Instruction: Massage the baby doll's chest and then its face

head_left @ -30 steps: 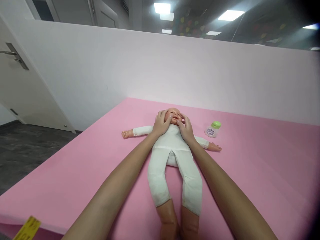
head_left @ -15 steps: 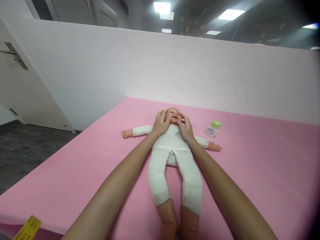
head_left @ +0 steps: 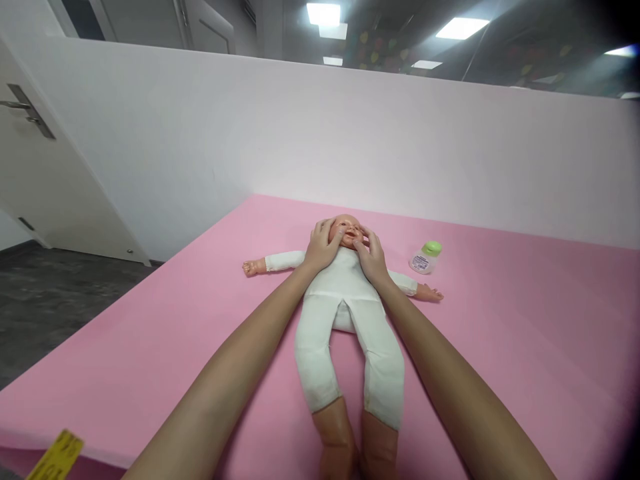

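Observation:
A baby doll [head_left: 345, 277] with a white cloth body and plastic head, hands and legs lies on its back on the pink-covered table [head_left: 190, 333]. Its arms are spread to the sides. My left hand [head_left: 322, 247] cups the left side of its head in view, the thumb along the cheek by the mouth. On the other side, my right hand [head_left: 371, 255] curves round the cheek and jaw, its thumb near the mouth's corner. Both hands hold the head between them; some fingertips are hidden behind it. The doll's eyes and open mouth show between my hands.
A small clear bottle with a green cap [head_left: 427, 258] lies to the right of the doll's head. A white wall [head_left: 400, 147] borders the table's far side, glass above it. A yellow tape strip [head_left: 56, 457] is at the near left edge. The door [head_left: 65, 173] is at far left.

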`<state>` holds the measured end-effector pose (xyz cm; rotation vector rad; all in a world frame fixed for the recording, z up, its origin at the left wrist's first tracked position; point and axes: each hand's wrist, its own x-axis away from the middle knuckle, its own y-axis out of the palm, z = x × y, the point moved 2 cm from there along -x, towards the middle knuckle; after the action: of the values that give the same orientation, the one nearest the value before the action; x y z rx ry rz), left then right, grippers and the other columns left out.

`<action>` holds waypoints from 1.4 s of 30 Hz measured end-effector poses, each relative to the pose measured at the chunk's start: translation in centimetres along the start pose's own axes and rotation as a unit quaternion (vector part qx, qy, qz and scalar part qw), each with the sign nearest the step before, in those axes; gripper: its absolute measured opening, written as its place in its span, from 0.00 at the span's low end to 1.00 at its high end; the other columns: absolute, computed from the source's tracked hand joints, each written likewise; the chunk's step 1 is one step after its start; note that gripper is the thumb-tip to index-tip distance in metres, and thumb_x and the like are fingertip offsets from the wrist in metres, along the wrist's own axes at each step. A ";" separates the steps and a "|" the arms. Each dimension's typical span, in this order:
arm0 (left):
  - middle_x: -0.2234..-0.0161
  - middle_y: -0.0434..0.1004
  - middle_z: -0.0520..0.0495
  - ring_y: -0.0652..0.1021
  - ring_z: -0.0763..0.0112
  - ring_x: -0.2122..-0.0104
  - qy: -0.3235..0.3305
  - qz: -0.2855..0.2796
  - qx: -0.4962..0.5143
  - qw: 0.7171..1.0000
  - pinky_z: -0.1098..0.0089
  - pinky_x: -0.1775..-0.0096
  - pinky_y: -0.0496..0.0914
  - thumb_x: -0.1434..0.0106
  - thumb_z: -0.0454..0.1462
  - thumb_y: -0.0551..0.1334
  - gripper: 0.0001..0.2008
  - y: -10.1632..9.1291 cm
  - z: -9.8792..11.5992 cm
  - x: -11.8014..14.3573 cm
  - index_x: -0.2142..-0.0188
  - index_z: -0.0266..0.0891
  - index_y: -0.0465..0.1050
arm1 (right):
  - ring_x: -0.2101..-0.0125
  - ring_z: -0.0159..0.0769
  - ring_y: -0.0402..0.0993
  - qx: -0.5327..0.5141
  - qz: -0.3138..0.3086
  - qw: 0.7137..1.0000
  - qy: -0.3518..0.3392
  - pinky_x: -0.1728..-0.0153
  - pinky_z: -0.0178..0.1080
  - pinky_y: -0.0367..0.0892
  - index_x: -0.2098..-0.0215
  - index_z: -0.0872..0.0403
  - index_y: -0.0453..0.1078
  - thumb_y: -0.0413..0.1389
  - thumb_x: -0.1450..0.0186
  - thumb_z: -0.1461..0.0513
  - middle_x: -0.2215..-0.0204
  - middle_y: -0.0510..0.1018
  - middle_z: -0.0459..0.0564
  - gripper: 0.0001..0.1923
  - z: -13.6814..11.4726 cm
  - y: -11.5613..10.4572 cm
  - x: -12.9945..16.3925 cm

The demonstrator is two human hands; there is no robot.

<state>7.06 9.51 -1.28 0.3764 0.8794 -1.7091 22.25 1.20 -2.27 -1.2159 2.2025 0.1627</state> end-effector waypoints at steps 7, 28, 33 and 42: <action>0.38 0.69 0.41 0.69 0.57 0.36 -0.009 -0.001 0.002 1.000 0.56 0.33 0.62 0.24 0.50 0.56 0.21 -0.1 0.2 0.1 0.37 0.46 0.69 | 0.39 0.47 0.71 -0.003 -0.005 1.000 -0.007 0.35 0.53 0.65 0.38 0.48 0.68 0.57 0.31 0.51 0.36 0.72 0.56 0.26 0.2 0.0 -0.1; 0.38 0.68 0.38 0.68 0.52 0.36 0.010 -0.015 0.018 1.000 0.51 0.32 0.62 0.36 0.39 0.64 0.28 -0.3 0.2 0.2 0.37 0.41 0.67 | 0.38 0.48 0.70 -0.005 0.001 1.000 0.020 0.35 0.53 0.66 0.38 0.50 0.69 0.56 0.36 0.54 0.36 0.72 0.58 0.28 -0.6 -0.1 0.1; 0.37 0.67 0.41 0.68 0.52 0.35 0.002 -0.014 0.010 1.000 0.52 0.32 0.63 0.36 0.41 0.66 0.28 -0.4 0.5 0.3 0.37 0.45 0.67 | 0.40 0.49 0.71 -0.016 0.004 1.000 0.020 0.36 0.54 0.67 0.39 0.48 0.69 0.59 0.36 0.53 0.37 0.72 0.56 0.28 -0.6 0.0 0.1; 0.38 0.67 0.41 0.68 0.53 0.35 -0.009 -0.013 0.007 1.000 0.53 0.33 0.64 0.35 0.43 0.66 0.27 -0.3 0.7 0.3 0.37 0.45 0.67 | 0.41 0.49 0.73 -0.021 -0.011 0.999 0.023 0.38 0.53 0.69 0.37 0.48 0.69 0.64 0.36 0.48 0.36 0.71 0.57 0.32 -0.9 -0.1 0.4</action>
<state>6.78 8.83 -0.89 0.3599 0.8627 -1.7406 21.84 0.53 -1.74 -1.2776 2.2344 0.1745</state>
